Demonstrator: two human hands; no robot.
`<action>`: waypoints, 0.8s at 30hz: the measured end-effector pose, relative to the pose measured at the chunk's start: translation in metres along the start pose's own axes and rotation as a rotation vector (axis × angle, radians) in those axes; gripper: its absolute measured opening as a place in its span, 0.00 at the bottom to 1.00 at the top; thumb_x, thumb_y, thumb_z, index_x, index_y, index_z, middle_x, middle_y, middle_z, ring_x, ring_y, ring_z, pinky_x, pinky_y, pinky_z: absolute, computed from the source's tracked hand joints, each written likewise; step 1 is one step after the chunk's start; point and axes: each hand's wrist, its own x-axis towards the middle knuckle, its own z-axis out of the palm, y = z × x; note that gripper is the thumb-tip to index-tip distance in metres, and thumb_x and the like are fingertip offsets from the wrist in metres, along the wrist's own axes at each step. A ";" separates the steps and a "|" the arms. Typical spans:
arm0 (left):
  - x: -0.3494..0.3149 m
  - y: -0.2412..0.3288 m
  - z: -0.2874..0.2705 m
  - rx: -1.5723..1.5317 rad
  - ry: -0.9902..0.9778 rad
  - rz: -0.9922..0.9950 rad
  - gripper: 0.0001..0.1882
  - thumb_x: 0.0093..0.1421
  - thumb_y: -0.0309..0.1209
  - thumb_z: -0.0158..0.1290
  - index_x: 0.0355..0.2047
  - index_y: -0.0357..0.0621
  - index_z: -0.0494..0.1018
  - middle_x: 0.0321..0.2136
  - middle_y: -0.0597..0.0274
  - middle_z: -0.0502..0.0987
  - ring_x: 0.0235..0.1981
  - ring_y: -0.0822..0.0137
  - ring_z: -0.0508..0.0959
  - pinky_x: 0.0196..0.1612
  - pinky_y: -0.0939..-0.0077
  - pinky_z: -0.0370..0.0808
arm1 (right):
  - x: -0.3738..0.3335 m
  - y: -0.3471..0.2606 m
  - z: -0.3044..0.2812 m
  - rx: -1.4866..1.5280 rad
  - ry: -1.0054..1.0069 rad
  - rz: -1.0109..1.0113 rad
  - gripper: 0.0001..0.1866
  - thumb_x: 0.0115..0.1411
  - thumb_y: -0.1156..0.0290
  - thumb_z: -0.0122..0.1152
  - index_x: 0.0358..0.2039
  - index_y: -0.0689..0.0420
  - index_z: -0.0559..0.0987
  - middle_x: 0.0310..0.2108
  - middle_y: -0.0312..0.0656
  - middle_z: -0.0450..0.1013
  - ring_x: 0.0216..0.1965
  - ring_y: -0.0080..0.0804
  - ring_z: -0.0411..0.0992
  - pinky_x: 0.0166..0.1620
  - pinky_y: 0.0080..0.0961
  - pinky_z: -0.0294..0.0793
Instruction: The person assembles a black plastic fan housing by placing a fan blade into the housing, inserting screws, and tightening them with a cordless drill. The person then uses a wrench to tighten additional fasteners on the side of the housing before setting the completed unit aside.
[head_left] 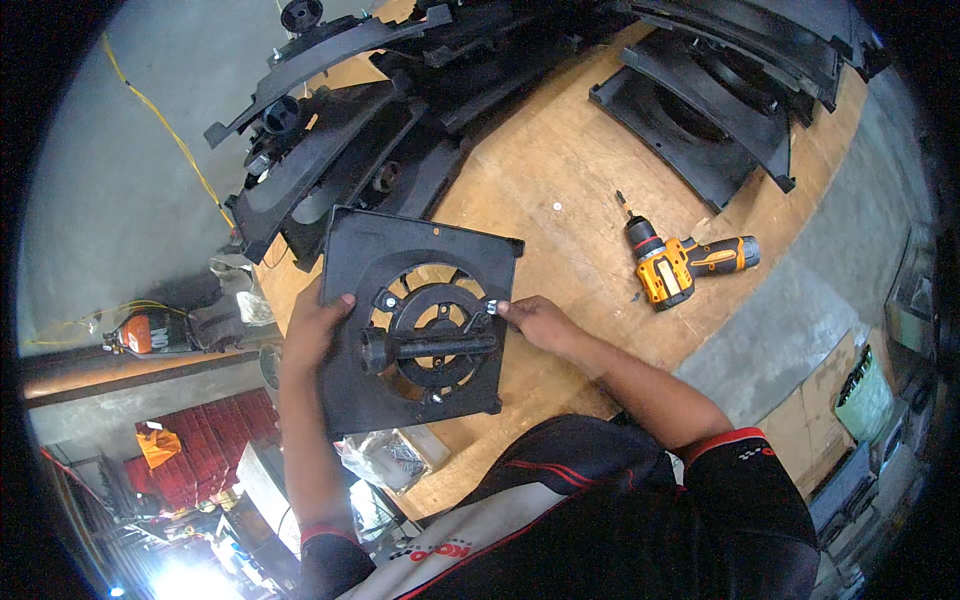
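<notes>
A square black plastic panel with a round spoked opening is tilted up in front of me. My left hand grips its left edge, the thumb lying on the face. At the right side of the opening, my right hand pinches a small silver metal fastener against the panel; its exact kind is partly hidden by the fingers. Across the opening's centre runs a black tube-like part. Other silver fasteners sit at the ring's upper left and bottom.
A yellow and black cordless drill lies on the wooden table to the right. Stacked black panels stand at the far right, with more black panels at the far left. Below my panel is a plastic bag of small metal parts.
</notes>
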 end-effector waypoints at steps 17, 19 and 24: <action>-0.014 -0.001 0.006 -0.099 -0.050 -0.002 0.23 0.59 0.32 0.54 0.54 0.36 0.71 0.40 0.54 0.81 0.39 0.64 0.79 0.46 0.69 0.72 | -0.030 0.011 -0.014 -0.194 0.169 0.000 0.29 0.68 0.49 0.44 0.33 0.64 0.80 0.28 0.56 0.76 0.34 0.51 0.74 0.43 0.40 0.72; -0.017 0.001 0.009 -0.142 -0.067 0.017 0.25 0.59 0.33 0.53 0.56 0.37 0.70 0.42 0.53 0.80 0.41 0.63 0.79 0.47 0.69 0.72 | -0.037 -0.001 -0.033 -0.373 0.256 -0.081 0.22 0.66 0.56 0.47 0.36 0.63 0.80 0.32 0.57 0.76 0.38 0.55 0.75 0.46 0.43 0.73; -0.025 0.010 0.020 -0.228 -0.123 0.038 0.28 0.58 0.32 0.53 0.59 0.37 0.67 0.44 0.52 0.79 0.42 0.62 0.78 0.48 0.71 0.72 | -0.005 -0.001 -0.062 -0.808 0.453 -0.277 0.20 0.58 0.70 0.52 0.51 0.58 0.75 0.46 0.56 0.73 0.43 0.56 0.74 0.49 0.48 0.75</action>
